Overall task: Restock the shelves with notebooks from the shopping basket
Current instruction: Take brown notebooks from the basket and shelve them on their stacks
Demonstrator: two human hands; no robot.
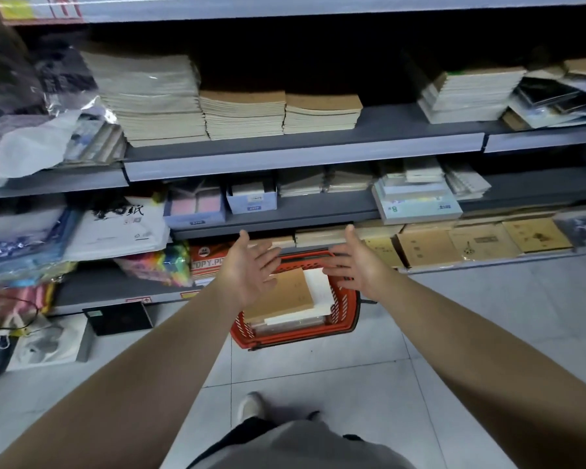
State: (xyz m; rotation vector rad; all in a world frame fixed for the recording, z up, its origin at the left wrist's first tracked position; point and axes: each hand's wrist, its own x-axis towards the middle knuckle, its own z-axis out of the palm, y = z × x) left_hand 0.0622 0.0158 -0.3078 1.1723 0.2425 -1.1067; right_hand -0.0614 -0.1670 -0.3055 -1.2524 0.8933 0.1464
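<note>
Reaching forward, the left hand (pixel 247 270) and right hand (pixel 356 264) hover palms-inward above the red shopping basket (pixel 345 309), fingers straight and apart, holding nothing. The basket sits on the tiled floor (pixel 318 374), close against the bottom shelf, and looks well filled: a brown-covered notebook (pixel 281 294) lies on top of white ones. Stacks of kraft notebooks (pixel 244 113) stand on the upper shelf (pixel 386 120), with bare space to their right. Judging by the full basket, most of the restocking is left to do.
</note>
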